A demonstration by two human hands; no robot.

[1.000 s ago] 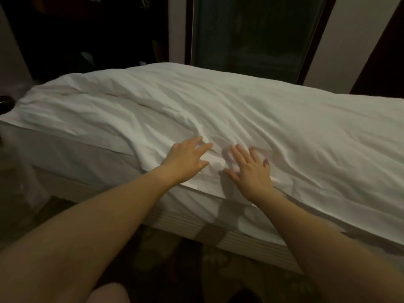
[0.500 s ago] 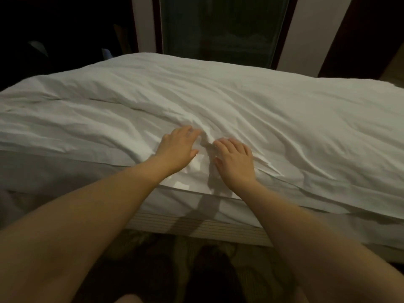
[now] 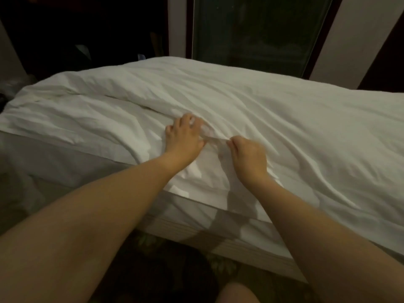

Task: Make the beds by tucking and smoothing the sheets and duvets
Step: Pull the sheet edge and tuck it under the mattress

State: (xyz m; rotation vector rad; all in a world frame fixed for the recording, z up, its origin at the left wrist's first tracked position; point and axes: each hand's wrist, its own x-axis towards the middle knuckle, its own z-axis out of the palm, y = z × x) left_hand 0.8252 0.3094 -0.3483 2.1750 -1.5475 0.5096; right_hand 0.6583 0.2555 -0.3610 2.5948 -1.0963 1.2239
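The right hand sits knuckles-up on the white duvet, its fingers curled under and, with the thumb, pinching a raised ridge of cloth. Just beside it, the left hand lies on the same ridge with its fingers spread and bent down into the fabric. Cloth bunches up around the fingertips, but I cannot tell whether this hand actually grips the fold or only presses on it. The two hands are close together without touching, the gathered ridge running between them.

From that ridge, long soft creases fan out to the right across the duvet, which covers the top of the bed from end to end. It is rumpled rather than flat. A deeper fold crosses the left part, and the near edge lies in flat layers along the mattress edge, hanging over a little below the forearms. To the left the pale mattress side is uncovered.

Below the bed is a dim patterned floor. Behind it stands a dark window.
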